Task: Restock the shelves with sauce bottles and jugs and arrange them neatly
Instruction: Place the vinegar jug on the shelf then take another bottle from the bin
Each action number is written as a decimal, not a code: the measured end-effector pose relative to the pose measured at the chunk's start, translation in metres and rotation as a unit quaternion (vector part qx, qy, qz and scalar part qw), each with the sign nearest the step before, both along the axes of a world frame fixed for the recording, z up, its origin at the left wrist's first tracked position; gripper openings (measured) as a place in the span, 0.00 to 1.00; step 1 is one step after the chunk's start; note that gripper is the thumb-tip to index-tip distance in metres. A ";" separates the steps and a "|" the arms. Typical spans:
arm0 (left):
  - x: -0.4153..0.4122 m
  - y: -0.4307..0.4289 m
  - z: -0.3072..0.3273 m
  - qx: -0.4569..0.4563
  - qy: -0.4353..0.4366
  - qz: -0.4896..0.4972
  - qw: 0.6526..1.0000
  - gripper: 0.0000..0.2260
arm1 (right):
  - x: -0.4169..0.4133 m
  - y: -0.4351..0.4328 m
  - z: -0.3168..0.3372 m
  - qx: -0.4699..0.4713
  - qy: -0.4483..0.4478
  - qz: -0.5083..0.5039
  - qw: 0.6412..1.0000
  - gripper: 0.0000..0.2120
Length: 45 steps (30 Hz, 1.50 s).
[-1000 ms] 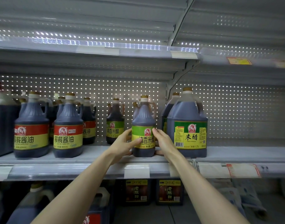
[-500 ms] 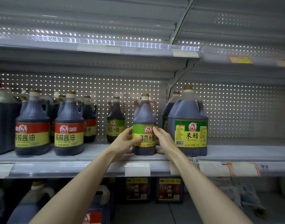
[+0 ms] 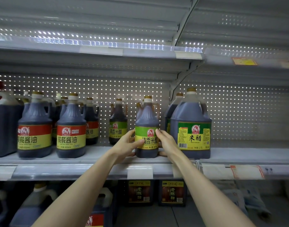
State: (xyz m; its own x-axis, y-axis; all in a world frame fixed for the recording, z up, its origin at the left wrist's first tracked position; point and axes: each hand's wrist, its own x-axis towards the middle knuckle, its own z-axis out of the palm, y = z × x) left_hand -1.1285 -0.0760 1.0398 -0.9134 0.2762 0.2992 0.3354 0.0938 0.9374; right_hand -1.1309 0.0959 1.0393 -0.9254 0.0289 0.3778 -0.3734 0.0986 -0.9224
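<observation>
Across the last second very little is altered: the green-labelled vinegar bottle [image 3: 146, 122] is found on the same spot of the middle shelf [image 3: 91, 161], upright, with its base set down near the front edge, and it is framed by both hands as before. Any turn of the label is too slight to be made out; the logo and the characters are presented squarely to the aisle in each picture. From this it is judged that the placing itself is already done and that only the final facing and lining-up of this bottle is in hand. The left hand [image 3: 127, 143] is wrapped round the bottle's left side, its thumb [image 3: 140, 142] laid across the lower part of the label and the other fingers hidden behind the body. The right hand [image 3: 167, 141] is curved against the right side, with fingertips [image 3: 158, 132] pressed at the label's upper edge. Neither hand is released; the bottle is grasped between them. The large rice vinegar jug [image 3: 192, 128] is stood just beside it on the right, not touching, and a second green-labelled bottle [image 3: 118, 123] is set further back on the left, with the red-labelled soy sauce bottles [image 3: 71, 128] beyond.
</observation>
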 end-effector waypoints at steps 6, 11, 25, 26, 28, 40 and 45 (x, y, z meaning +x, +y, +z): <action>0.000 -0.001 -0.001 0.013 -0.017 0.009 1.000 0.27 | -0.003 0.000 -0.003 -0.005 -0.009 0.005 1.000 0.16; 0.004 -0.003 0.016 0.024 0.027 0.056 0.998 0.32 | 0.003 0.003 0.011 0.026 0.014 -0.029 0.999 0.22; 0.129 -0.046 0.023 -0.003 0.196 0.174 0.965 0.23 | 0.091 -0.020 0.032 0.069 0.138 -0.004 0.988 0.23; 0.139 -0.054 0.020 0.000 0.199 0.187 0.962 0.22 | 0.098 -0.029 0.031 0.062 0.143 0.011 0.988 0.22; 0.160 -0.077 0.016 0.003 0.201 0.219 0.955 0.20 | 0.111 -0.054 0.030 0.051 0.146 0.048 0.987 0.21; 0.298 -0.257 0.016 -0.029 0.207 0.383 0.900 0.23 | 0.185 -0.269 0.032 0.010 0.168 0.225 0.960 0.19; 0.369 -0.351 0.002 -0.043 0.184 0.429 0.883 0.25 | 0.236 -0.381 0.017 0.013 0.156 0.280 0.947 0.16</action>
